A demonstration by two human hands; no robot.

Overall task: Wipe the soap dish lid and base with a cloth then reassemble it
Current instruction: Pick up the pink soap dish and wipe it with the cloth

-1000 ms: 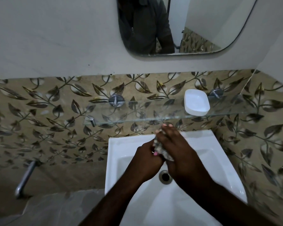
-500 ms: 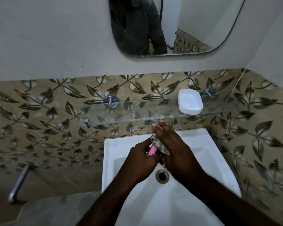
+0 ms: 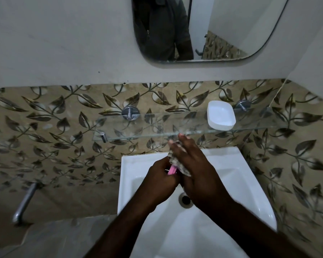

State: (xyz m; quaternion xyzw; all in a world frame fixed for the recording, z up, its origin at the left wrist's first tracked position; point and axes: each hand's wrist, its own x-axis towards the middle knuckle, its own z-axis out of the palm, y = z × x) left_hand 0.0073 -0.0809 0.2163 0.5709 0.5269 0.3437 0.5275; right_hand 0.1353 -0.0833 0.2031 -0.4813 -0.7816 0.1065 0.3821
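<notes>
Curling its fingers [image 3: 166, 165] round the pink part [image 3: 171, 170] over the sink [image 3: 241, 183], the left hand [image 3: 162, 181] steadies it; the right hand [image 3: 199, 175] presses the cloth [image 3: 175, 162] on with straight fingers. Likely light, stiff, slick plastic: grip the rim. The white part [image 3: 221, 115] sits on the shelf [image 3: 157, 127], one o'clock.

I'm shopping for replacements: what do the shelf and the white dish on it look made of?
The shelf: clear glass, glossy; the leaf tiles show through it. The white dish: likely smooth plastic, opaque with soft rounded edges, though glazed ceramic can't be ruled out.
</notes>
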